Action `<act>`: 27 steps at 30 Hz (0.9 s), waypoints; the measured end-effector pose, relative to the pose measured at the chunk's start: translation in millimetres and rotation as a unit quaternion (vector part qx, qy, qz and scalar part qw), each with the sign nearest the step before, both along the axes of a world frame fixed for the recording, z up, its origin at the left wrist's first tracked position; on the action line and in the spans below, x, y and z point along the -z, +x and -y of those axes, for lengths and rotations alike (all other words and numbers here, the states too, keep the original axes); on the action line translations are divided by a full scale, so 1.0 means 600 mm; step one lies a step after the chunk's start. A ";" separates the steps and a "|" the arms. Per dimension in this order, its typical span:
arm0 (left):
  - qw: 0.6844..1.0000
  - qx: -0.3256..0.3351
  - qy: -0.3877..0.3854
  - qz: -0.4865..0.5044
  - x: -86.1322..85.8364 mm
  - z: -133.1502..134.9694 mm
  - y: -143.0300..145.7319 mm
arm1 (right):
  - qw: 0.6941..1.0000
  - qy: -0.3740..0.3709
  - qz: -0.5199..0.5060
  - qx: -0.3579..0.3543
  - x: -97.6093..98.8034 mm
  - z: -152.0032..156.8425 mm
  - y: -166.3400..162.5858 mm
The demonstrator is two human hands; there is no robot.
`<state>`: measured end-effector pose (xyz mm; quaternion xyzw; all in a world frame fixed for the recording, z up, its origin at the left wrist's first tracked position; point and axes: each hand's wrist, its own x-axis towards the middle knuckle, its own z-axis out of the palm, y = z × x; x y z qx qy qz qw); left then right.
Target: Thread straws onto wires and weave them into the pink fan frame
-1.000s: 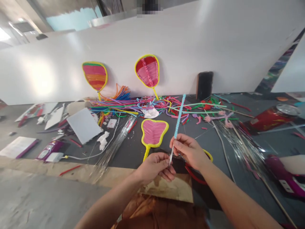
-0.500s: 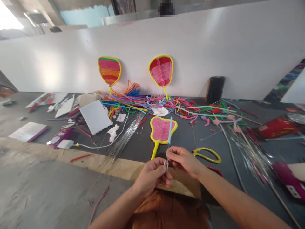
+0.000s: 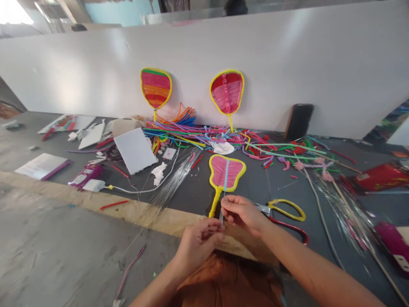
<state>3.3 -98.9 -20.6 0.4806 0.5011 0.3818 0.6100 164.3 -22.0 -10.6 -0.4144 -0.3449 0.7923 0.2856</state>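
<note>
A light-blue pipe cleaner [image 3: 226, 172] with a bare wire lower part stands upright in front of me. My right hand [image 3: 241, 213] pinches its wire between thumb and fingers. Just below, my left hand [image 3: 202, 241] has its fingers curled at the wire's bottom end. Behind the blue strip lies a small pink fan [image 3: 215, 170] with a yellow rim and a yellow twisted handle. The handle's end is close above my left fingers. Right of my right hand lie scissors [image 3: 287, 209] with one yellow and one red handle, their blades partly hidden by that hand.
Two finished-looking fans, one striped [image 3: 156, 87] and one pink-red [image 3: 227, 91], lean on the white board [image 3: 191, 47]. Coloured pipe cleaners [image 3: 198, 132] heap along it. A phone [image 3: 299, 122], a red can [image 3: 380, 177], bare wires [image 3: 175, 179] and a power strip [image 3: 86, 175] lie around.
My left hand has slid down and slightly left along the wire. The pipe cleaner sits lower and shows more bare wire ends. The view has shifted, revealing more of the scissors.
</note>
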 end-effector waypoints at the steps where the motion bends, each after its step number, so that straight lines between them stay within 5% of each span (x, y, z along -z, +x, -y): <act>1: 0.997 0.003 0.036 -0.062 0.001 -0.004 -0.003 | 1.000 -0.007 -0.006 0.005 0.002 -0.003 -0.001; 5: 0.944 -0.005 0.201 -0.262 0.001 -0.026 -0.004 | 1.000 -0.022 -0.010 0.018 0.008 -0.011 -0.003; 9: 0.898 -0.033 0.302 -0.318 0.000 -0.039 0.004 | 0.999 -0.027 -0.007 0.034 0.012 -0.016 -0.007; 13: 0.865 -0.061 0.340 -0.363 0.006 -0.039 0.009 | 0.999 -0.005 0.014 0.032 0.020 -0.018 -0.008; 17: 0.877 -0.078 0.298 -0.368 0.014 -0.036 0.005 | 0.987 0.095 0.125 -0.026 0.025 -0.026 0.016; 20: 0.896 -0.078 0.234 -0.368 0.015 -0.033 0.003 | 0.914 0.276 0.295 -0.024 0.017 -0.045 0.048; 24: 0.915 -0.098 0.177 -0.348 0.011 -0.033 0.001 | 0.756 0.496 0.428 0.008 0.007 -0.086 0.071; 27: 0.927 -0.105 0.147 -0.330 0.010 -0.032 -0.001 | 0.640 0.607 0.469 -0.048 0.015 -0.112 0.066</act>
